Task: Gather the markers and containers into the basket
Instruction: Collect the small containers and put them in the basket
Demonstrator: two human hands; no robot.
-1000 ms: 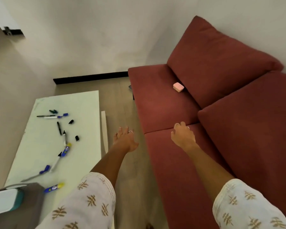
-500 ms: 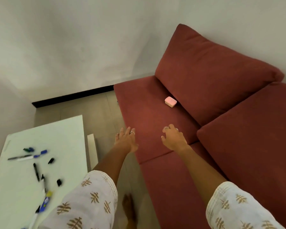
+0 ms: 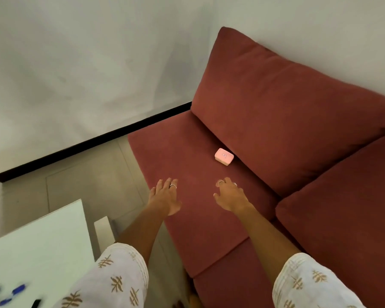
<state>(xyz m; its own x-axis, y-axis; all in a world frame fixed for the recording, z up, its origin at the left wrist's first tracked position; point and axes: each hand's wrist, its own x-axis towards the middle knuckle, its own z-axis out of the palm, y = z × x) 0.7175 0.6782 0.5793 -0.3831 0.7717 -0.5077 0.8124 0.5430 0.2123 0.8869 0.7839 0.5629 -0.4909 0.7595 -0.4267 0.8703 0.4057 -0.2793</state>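
A small pink container [image 3: 224, 156] lies on the red sofa seat [image 3: 182, 152], right against the foot of the back cushion. My right hand [image 3: 230, 196] hovers over the seat just short of it, fingers loosely curled and holding nothing. My left hand [image 3: 165, 196] reaches out over the seat's left edge with fingers spread and empty. A few blurred blue and black markers [image 3: 7, 294] show at the bottom left corner on the white table [image 3: 38, 252]. The basket is out of view.
Two large red back cushions [image 3: 287, 121] rise behind the seat. Tiled floor [image 3: 87, 181] runs between the sofa and the white table. A white wall with a black skirting [image 3: 98, 138] closes the far side.
The view has swung right and closer to the sofa. The table with the markers has slid almost out of the frame, and both hands have moved nearer the pink container.
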